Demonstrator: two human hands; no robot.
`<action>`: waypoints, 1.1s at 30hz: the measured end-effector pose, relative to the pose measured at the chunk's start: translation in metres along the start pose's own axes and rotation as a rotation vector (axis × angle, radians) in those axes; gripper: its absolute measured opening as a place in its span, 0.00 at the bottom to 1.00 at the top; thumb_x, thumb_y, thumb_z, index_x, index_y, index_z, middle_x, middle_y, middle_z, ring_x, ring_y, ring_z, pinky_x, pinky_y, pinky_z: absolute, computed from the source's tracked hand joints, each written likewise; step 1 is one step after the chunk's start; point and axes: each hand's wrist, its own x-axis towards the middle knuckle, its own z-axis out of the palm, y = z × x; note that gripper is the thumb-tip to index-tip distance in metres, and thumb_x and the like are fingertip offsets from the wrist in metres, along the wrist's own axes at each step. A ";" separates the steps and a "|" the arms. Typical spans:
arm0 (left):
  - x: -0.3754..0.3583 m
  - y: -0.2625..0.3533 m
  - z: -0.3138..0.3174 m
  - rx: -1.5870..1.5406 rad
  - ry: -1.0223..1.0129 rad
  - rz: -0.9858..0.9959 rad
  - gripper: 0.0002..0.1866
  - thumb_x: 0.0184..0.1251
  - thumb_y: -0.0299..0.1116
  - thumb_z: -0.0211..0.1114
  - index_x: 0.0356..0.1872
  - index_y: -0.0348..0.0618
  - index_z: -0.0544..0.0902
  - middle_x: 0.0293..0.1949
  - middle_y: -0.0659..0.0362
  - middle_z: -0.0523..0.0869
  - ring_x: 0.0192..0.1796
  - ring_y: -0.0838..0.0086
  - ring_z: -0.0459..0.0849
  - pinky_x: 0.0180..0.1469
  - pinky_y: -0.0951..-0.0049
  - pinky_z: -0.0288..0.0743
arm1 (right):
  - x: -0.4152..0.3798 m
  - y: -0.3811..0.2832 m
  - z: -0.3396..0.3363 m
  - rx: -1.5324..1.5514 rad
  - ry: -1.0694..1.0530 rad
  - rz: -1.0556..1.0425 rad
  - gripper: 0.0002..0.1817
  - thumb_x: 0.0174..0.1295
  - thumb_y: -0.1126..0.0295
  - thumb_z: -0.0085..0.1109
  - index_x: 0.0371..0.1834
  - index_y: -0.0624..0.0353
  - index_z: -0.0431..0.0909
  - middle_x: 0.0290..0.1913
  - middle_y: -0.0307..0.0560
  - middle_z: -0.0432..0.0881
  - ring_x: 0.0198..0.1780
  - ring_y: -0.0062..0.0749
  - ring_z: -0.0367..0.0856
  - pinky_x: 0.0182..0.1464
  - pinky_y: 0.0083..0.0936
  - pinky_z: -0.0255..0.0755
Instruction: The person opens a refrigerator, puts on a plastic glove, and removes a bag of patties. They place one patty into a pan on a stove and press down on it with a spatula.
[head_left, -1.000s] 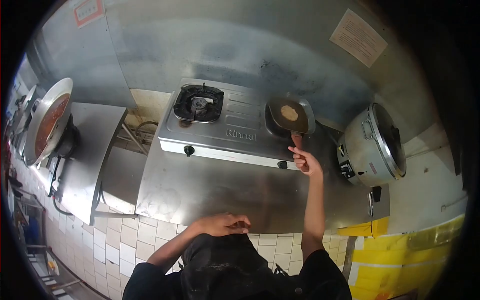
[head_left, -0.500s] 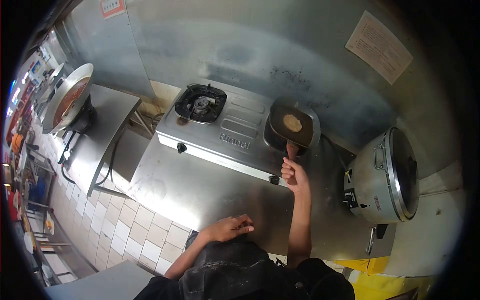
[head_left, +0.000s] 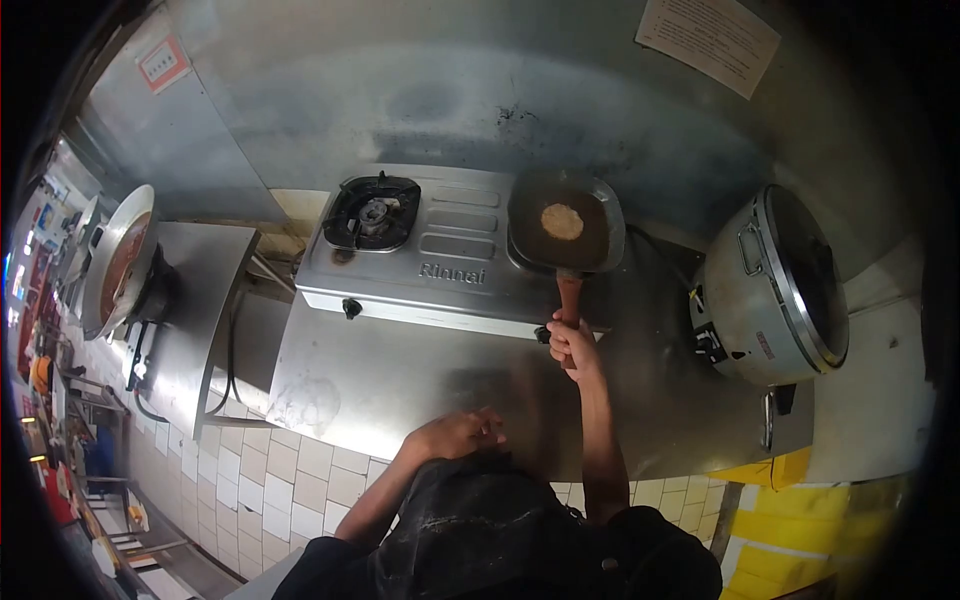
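My right hand [head_left: 573, 350] is wrapped round the brown handle [head_left: 569, 296] of a dark, squarish frying pan [head_left: 600, 248]. The pan is over the right burner of a silver two-burner gas stove [head_left: 470, 272], its handle pointing toward me. A round, pale brown flat patty [head_left: 562, 222] lies in the middle of the pan. Near the counter's front edge, in front of my body, is my left hand [head_left: 460, 435]. Its fingers are loosely bent and somewhat apart, with nothing in them.
The left burner [head_left: 374, 212] has no pot on it. A large rice cooker [head_left: 745, 285] stands at the right of the steel counter [head_left: 430, 365]. On a separate table to the left, a wide wok [head_left: 112, 280] holds reddish food. Yellow material [head_left: 800, 535] lies below right.
The pan has turned so its handle points more directly toward me, and it now covers more of the right burner. My right hand moved with it. The camera view has shifted.
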 end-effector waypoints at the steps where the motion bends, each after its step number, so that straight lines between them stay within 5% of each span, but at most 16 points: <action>1: 0.001 -0.003 -0.001 -0.001 -0.007 0.003 0.23 0.71 0.48 0.59 0.55 0.39 0.75 0.44 0.49 0.84 0.46 0.61 0.84 0.48 0.65 0.76 | 0.000 -0.001 0.001 0.000 0.008 -0.001 0.12 0.60 0.78 0.59 0.42 0.51 0.69 0.21 0.28 0.64 0.15 0.09 0.58 0.17 0.14 0.53; 7: 0.001 -0.017 0.008 0.029 -0.027 0.003 0.21 0.70 0.46 0.61 0.54 0.39 0.75 0.44 0.49 0.84 0.47 0.59 0.84 0.49 0.64 0.76 | 0.002 -0.010 0.001 0.042 -0.014 0.045 0.08 0.61 0.73 0.61 0.40 0.52 0.71 0.22 0.30 0.67 0.16 0.13 0.62 0.18 0.15 0.57; 10: 0.003 -0.042 0.022 -0.064 -0.079 0.137 0.24 0.69 0.52 0.58 0.53 0.42 0.76 0.47 0.48 0.84 0.54 0.56 0.82 0.54 0.61 0.74 | -0.001 -0.023 0.004 -0.008 -0.002 0.075 0.07 0.62 0.68 0.61 0.40 0.53 0.73 0.23 0.33 0.72 0.17 0.16 0.66 0.19 0.16 0.61; 12: 0.002 -0.054 0.029 -0.096 -0.116 0.041 0.23 0.69 0.52 0.58 0.52 0.43 0.78 0.50 0.48 0.83 0.57 0.56 0.80 0.56 0.61 0.73 | -0.007 -0.035 0.004 -0.194 0.019 0.066 0.09 0.63 0.63 0.61 0.42 0.54 0.75 0.26 0.36 0.76 0.19 0.18 0.72 0.20 0.18 0.64; 14: 0.004 -0.067 0.034 -0.067 -0.126 -0.021 0.22 0.69 0.51 0.58 0.52 0.44 0.78 0.52 0.48 0.83 0.58 0.56 0.80 0.57 0.61 0.73 | -0.004 -0.054 -0.006 -0.872 0.210 0.087 0.14 0.64 0.61 0.60 0.45 0.59 0.76 0.28 0.43 0.80 0.26 0.29 0.81 0.27 0.27 0.71; 15: 0.004 -0.075 0.035 -0.025 -0.149 -0.090 0.22 0.69 0.51 0.58 0.53 0.44 0.78 0.53 0.48 0.82 0.59 0.56 0.79 0.57 0.61 0.73 | -0.002 -0.063 -0.005 -0.881 0.206 0.086 0.14 0.64 0.61 0.60 0.45 0.59 0.76 0.28 0.43 0.80 0.26 0.29 0.81 0.27 0.27 0.71; 17: 0.007 -0.103 0.043 0.040 -0.113 -0.101 0.22 0.69 0.50 0.58 0.53 0.44 0.78 0.51 0.49 0.84 0.58 0.56 0.80 0.57 0.61 0.73 | 0.001 -0.081 0.002 -1.452 0.581 -0.447 0.15 0.65 0.62 0.57 0.46 0.63 0.76 0.34 0.51 0.84 0.37 0.44 0.84 0.38 0.37 0.75; 19: 0.011 -0.129 0.046 0.106 -0.081 -0.110 0.21 0.69 0.49 0.58 0.54 0.44 0.78 0.48 0.49 0.85 0.57 0.55 0.81 0.57 0.61 0.73 | 0.003 -0.118 0.039 -1.431 0.538 -0.454 0.15 0.63 0.67 0.56 0.50 0.62 0.76 0.43 0.55 0.84 0.48 0.52 0.81 0.52 0.39 0.71; 21: 0.013 -0.147 0.044 0.068 0.048 -0.057 0.17 0.69 0.41 0.57 0.52 0.42 0.77 0.38 0.51 0.88 0.42 0.59 0.87 0.47 0.62 0.78 | 0.036 -0.129 0.036 -1.583 0.340 -0.775 0.17 0.60 0.73 0.56 0.54 0.57 0.77 0.50 0.52 0.82 0.54 0.51 0.78 0.59 0.36 0.67; 22: 0.012 -0.153 0.041 0.057 0.050 -0.050 0.17 0.69 0.41 0.57 0.52 0.42 0.77 0.38 0.51 0.88 0.42 0.59 0.87 0.47 0.62 0.78 | 0.054 -0.134 0.036 -1.596 0.336 -0.774 0.17 0.60 0.73 0.56 0.54 0.57 0.77 0.50 0.52 0.82 0.54 0.51 0.78 0.59 0.36 0.67; 24: 0.010 -0.163 0.035 -0.467 0.117 -0.088 0.12 0.68 0.31 0.54 0.48 0.39 0.76 0.27 0.56 0.86 0.24 0.71 0.84 0.31 0.68 0.78 | 0.088 -0.141 0.035 -1.940 0.136 -0.654 0.21 0.56 0.78 0.55 0.56 0.53 0.78 0.56 0.47 0.80 0.60 0.49 0.72 0.64 0.38 0.62; 27: 0.004 -0.155 0.025 -0.587 0.276 -0.063 0.08 0.66 0.22 0.51 0.44 0.38 0.74 0.22 0.58 0.81 0.16 0.78 0.77 0.20 0.75 0.71 | 0.131 -0.146 0.033 -2.112 0.055 -0.475 0.23 0.56 0.79 0.53 0.56 0.46 0.79 0.60 0.39 0.77 0.63 0.49 0.67 0.66 0.40 0.60; 33: 0.004 -0.152 0.033 -0.584 0.376 -0.039 0.07 0.65 0.22 0.54 0.43 0.37 0.73 0.21 0.59 0.80 0.16 0.79 0.75 0.18 0.76 0.69 | 0.162 -0.147 0.034 -2.125 -0.019 -0.093 0.28 0.58 0.77 0.50 0.59 0.31 0.79 0.65 0.33 0.72 0.67 0.48 0.62 0.71 0.47 0.51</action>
